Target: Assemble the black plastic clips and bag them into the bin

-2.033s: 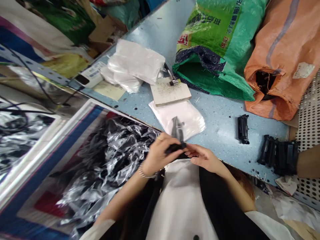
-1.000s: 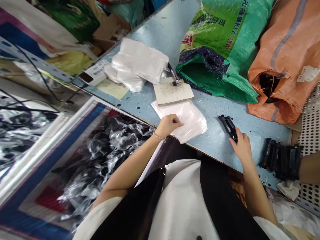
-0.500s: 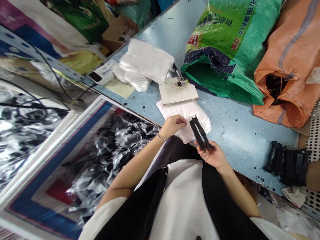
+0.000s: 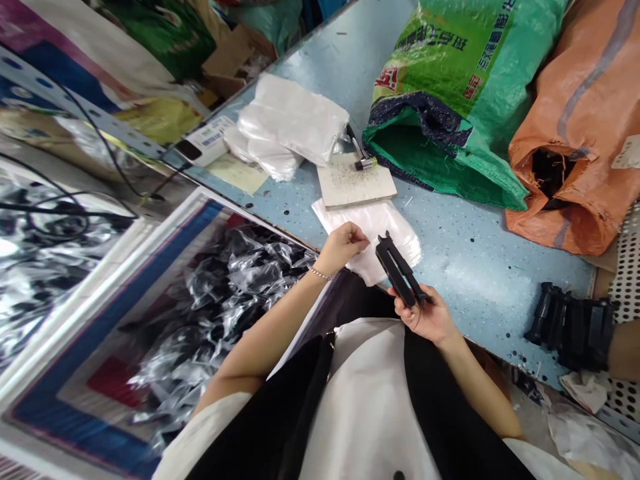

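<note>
My right hand (image 4: 426, 316) is closed around the lower end of a long black plastic part (image 4: 399, 270), which has a lengthwise slot and a small forked tip. The part tilts up and left over the table's front edge. Just left of its tip, my left hand (image 4: 344, 248) has its fingers curled into a pinch above a stack of clear plastic bags (image 4: 400, 230). Whether a bag edge is between those fingertips I cannot make out. A speckled whitish board (image 4: 356, 183) lies on the far part of the stack, with a black pen-like tool (image 4: 365, 162) on it.
More plastic bags (image 4: 295, 120) lie behind on the blue table (image 4: 465, 260). An open green sack (image 4: 450, 133) and an orange sack (image 4: 575, 133) lie at right, near several black parts (image 4: 570, 327) beside another person's arm (image 4: 625, 350). Left below is a bin of bagged black items (image 4: 235, 287).
The black part has turned slightly in my right hand, so its slotted face shows more. My left hand has shifted slightly left, still pinched.
</note>
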Demonstrator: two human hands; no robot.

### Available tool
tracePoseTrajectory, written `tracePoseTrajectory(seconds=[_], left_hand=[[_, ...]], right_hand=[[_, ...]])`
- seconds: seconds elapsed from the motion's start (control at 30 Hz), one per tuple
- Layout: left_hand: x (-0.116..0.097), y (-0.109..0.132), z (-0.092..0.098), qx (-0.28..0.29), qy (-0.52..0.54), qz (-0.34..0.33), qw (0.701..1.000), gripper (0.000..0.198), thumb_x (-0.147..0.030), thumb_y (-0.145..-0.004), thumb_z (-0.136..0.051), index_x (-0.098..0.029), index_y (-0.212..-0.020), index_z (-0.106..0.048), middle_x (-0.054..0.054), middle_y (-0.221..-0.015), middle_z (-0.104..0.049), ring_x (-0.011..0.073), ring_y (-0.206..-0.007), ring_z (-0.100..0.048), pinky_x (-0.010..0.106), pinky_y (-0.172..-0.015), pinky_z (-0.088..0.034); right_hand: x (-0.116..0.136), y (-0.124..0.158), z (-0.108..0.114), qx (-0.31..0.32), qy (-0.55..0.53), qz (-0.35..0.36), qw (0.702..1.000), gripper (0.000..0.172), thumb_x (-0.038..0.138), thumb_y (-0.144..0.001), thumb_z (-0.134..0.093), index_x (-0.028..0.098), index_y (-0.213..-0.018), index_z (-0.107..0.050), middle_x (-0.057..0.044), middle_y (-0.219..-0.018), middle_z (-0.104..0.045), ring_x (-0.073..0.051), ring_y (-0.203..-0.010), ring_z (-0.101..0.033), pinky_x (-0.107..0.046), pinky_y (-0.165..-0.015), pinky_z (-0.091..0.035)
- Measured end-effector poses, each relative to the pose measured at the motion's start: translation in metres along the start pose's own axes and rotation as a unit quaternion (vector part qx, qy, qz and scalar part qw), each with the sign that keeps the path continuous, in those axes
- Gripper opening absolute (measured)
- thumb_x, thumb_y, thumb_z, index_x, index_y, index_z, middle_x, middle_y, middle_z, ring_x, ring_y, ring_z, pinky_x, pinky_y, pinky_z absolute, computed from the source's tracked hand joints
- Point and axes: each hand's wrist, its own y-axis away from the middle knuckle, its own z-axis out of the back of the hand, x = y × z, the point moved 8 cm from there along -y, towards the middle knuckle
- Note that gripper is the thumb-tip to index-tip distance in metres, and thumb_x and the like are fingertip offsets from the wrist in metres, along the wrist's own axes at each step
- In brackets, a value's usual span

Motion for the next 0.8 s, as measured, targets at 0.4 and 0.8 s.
tracePoseTrajectory(seconds=[0.4,0.8], left_hand=[[-0.086,0.100,-0.066,0.102,-0.342,-0.396,0.846,0.058,-0.003,-0.097,-0.037,-0.016,-0.153,-0.042,0.016,-0.141,-0.062,0.0231,-0.111,-0.066,0.041,-0.097,-0.060],[-0.096,0.134,-0.032,0.100,-0.212,-0.295,0.926,0.033,-0.025,-0.102,-0.052,-0.025,-0.132,-0.064,0.010,-0.123,-0.072,0.0198,-0.111,-0.071,0.034,-0.101,-0.058]], right_hand=[[0.016,-0.031,-0.017,-0.007,0.097,0.098,0.990,0.022,0.041,-0.092,-0.063,0.019,-0.095,-0.066,-0.002,-0.080,-0.069,-0.012,-0.065,-0.058,-0.021,-0.055,-0.054],[0.030,0.025,-0.036,-0.054,0.447,0.193,0.872,0.046,0.033,-0.081,-0.082,0.028,-0.125,-0.070,-0.003,-0.120,-0.075,-0.021,-0.107,-0.069,-0.040,-0.102,-0.053]])
